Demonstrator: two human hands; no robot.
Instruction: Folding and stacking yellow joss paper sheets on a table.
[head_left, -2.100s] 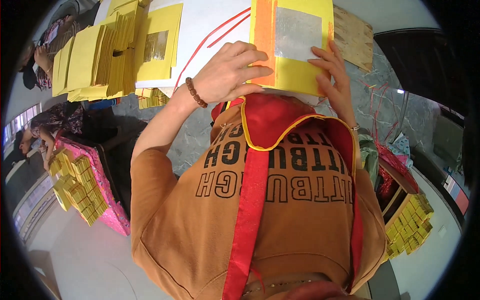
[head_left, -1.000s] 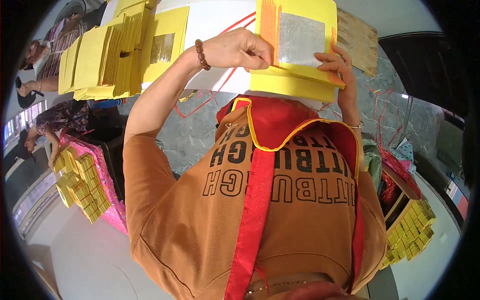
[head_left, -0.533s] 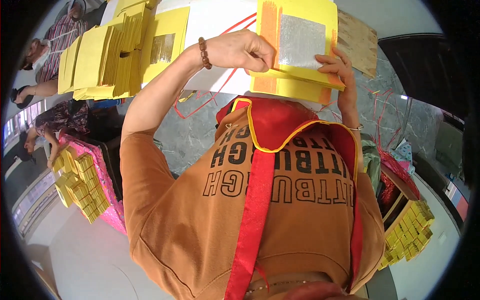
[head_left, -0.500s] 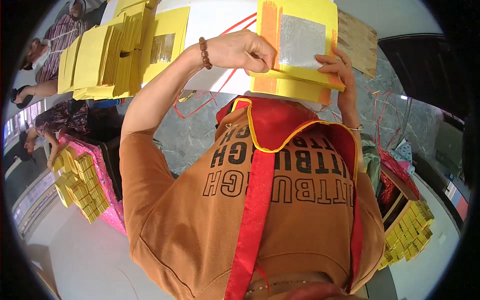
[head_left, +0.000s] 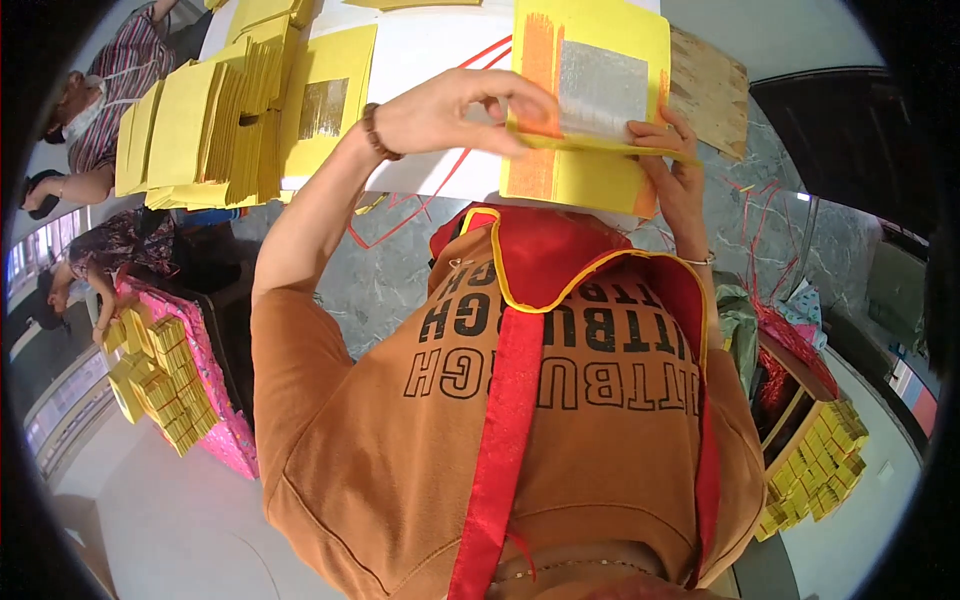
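Observation:
A yellow paper sheet (head_left: 648,30) with an orange stripe and a silver square lies on the white table before me. Across its near part runs a narrow folded edge of yellow paper (head_left: 600,148), slightly raised and blurred at its right end. My left hand (head_left: 475,108), a brown bead bracelet at its wrist, hovers by the left side of the fold with thumb and fingers apart. At the right end, my right hand (head_left: 675,165) grips the folded paper, fingers on top and thumb side partly hidden.
Left on the white table (head_left: 420,45) stand stacks of folded yellow paper (head_left: 195,115) and a sheet with a gold square (head_left: 325,105). Red string (head_left: 440,190) hangs off the near edge. A wooden board (head_left: 708,90) lies right. Two other people sit or work at far left.
My left hand has come off the fold, its closed fingers now spread. The folded strip has lifted a little at the right, where my right hand still holds it.

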